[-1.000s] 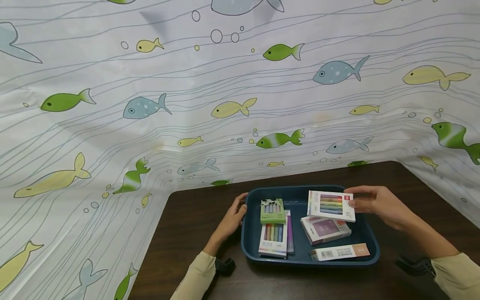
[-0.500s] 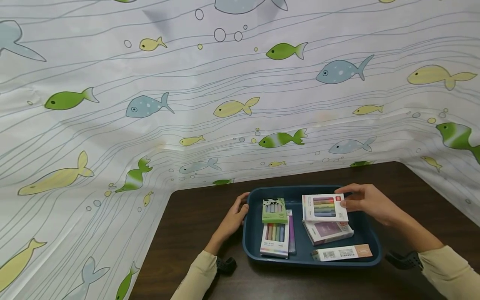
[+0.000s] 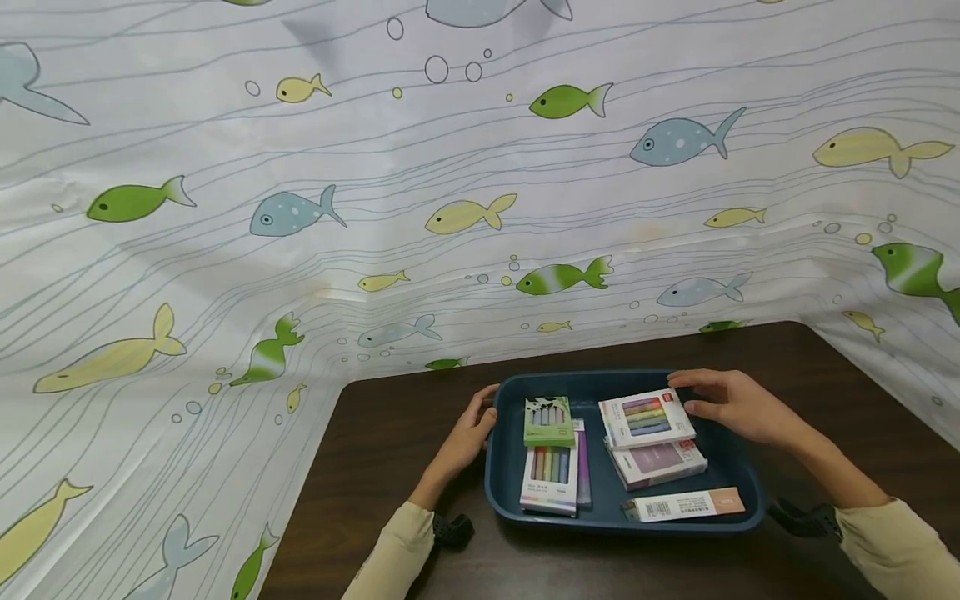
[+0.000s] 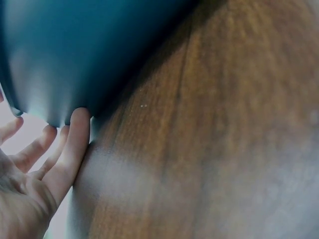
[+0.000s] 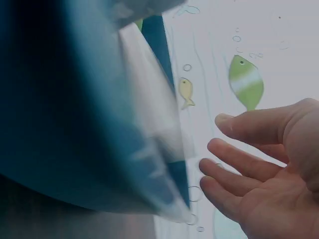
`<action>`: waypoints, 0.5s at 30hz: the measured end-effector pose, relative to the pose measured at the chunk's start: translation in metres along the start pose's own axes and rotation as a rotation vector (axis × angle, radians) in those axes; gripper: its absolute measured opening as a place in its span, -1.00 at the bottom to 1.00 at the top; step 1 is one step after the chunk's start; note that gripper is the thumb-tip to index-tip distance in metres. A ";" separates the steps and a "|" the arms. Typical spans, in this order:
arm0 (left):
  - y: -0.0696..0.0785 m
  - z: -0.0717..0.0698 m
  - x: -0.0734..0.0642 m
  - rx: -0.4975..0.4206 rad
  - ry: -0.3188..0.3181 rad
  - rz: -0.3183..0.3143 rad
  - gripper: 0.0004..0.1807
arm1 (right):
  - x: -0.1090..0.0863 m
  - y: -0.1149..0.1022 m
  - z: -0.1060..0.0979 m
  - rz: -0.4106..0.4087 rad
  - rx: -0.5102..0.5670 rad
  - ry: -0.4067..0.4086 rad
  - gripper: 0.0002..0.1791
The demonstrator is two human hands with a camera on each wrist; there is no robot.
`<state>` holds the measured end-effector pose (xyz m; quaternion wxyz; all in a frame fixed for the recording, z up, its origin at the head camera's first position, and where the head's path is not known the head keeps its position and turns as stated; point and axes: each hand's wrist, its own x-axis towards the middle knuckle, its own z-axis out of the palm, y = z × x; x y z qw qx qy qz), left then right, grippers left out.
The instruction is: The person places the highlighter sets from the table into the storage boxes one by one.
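A dark blue tray (image 3: 585, 385) stands on the table. My left hand (image 3: 467, 435) touches its left wall, its fingers fairly straight against the side in the left wrist view (image 4: 47, 164). My right hand (image 3: 738, 408) is just right of a white box with a window showing rainbow-coloured sticks (image 3: 647, 418); its fingers are apart and hold nothing, as the right wrist view also shows. That box lies tilted on a white and purple box (image 3: 660, 463). On the tray's left, a green box with a cow print (image 3: 547, 422) overlaps another white windowed box (image 3: 550, 482).
A purple item (image 3: 583, 468) shows beside the left white box. A slim white and peach box (image 3: 684, 505) lies along the tray's front. Dark wooden table (image 3: 390, 450) surrounds the tray, and a fish-patterned sheet (image 3: 420, 167) hangs behind it.
The right hand has carried the white windowed box left, lowered it onto the purple one and let go; the box now lies tilted. The left hand has stayed at the tray.
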<state>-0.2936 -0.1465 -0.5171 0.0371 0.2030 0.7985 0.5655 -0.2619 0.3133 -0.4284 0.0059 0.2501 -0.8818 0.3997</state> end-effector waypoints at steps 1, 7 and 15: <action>-0.001 0.001 0.000 0.001 -0.001 0.003 -0.45 | -0.001 -0.002 -0.002 -0.005 -0.017 0.002 -0.57; -0.001 0.000 0.001 0.007 -0.015 -0.009 -0.46 | -0.012 -0.015 -0.018 -0.009 -0.019 -0.014 -0.58; 0.014 -0.015 0.001 0.180 0.055 0.071 -0.46 | -0.018 -0.029 -0.032 0.001 -0.192 0.073 -0.59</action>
